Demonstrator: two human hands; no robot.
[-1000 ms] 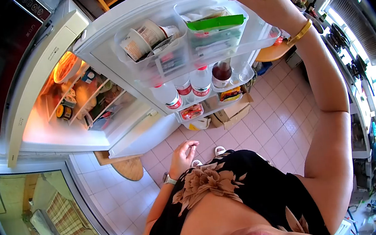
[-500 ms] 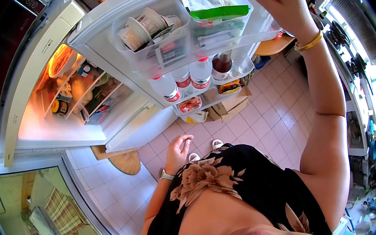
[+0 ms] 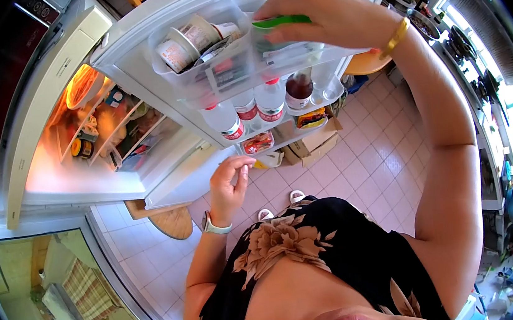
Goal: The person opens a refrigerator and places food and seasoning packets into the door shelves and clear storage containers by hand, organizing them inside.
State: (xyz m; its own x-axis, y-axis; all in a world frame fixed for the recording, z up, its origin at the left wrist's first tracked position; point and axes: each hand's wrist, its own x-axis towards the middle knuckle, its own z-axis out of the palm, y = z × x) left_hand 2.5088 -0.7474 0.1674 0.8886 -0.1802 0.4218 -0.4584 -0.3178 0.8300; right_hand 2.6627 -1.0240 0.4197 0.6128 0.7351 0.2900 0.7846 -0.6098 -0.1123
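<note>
My right hand [image 3: 329, 18], with a yellow bangle at its wrist, reaches over the upper fridge-door bin. Its thumb and fingers close around a packet with a bright green edge [image 3: 282, 21]; the hand hides most of the packet. The clear bin [image 3: 295, 53] stands beside a second clear bin [image 3: 223, 79] that holds several white printed cups [image 3: 199, 33] and small sachets. My left hand [image 3: 228, 188], wearing a pale watch, hangs in the air below the door shelves. Its fingers are loosely bent, the thumb a little apart, and nothing shows in them.
Several red-labelled bottles [image 3: 224, 123] and a dark bottle [image 3: 299, 90] stand on the lower door shelf. The lit fridge interior [image 3: 109, 122] holds food on its shelves. A cardboard box [image 3: 314, 144] lies on the tiled floor. Kitchen counters run along the right.
My right hand has come down and left from above the bin onto the green-edged packet. The left hand has risen toward the lower door shelf.
</note>
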